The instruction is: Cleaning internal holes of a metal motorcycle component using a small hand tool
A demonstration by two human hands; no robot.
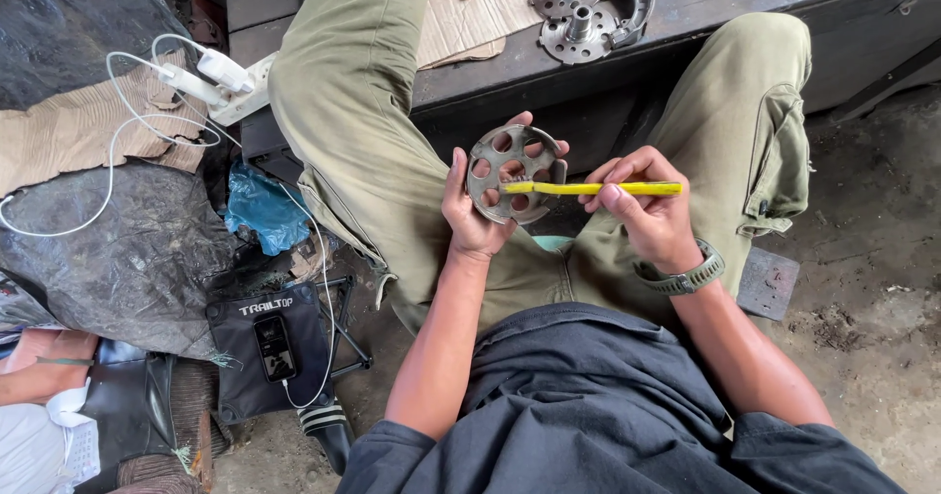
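Head view, looking down past the chest: the left hand (pixel 469 210) is wrapped around the near-left rim of a round metal disc (pixel 512 172), thumb and fingers clamped on its edge, so the disc is held upright-tilted with its face turned toward the right hand; seven or so round holes can be counted around its face, though an exact count cannot be made where fingers cover the rim. The right hand (pixel 642 208) is closed in a pen-like pinch on a yellow brush handle (pixel 598 188); the handle's long axis runs nearly level, left to right, its working end laid on the disc's face just right of the left thumb, its free end poking out past the right knuckles. So the disc lies directly left of the right hand, touching the tool, and both hands are about equally near it; a grey wristwatch (pixel 686 278) is worn on the right wrist. Beyond the hands, over the olive trouser knees (pixel 363 112), a dark wooden bench (pixel 706 24) is seen; two more flanged metal hubs (pixel 578 9) are lying on it, up and to the right, beside a curved brake shoe; a second yellow tool is glimpsed at the top edge. Well left of the left hand: one white power strip (pixel 230 87) with white cables, one blue plastic bag (pixel 265 210), one phone (pixel 275 347) resting on a black pouch.
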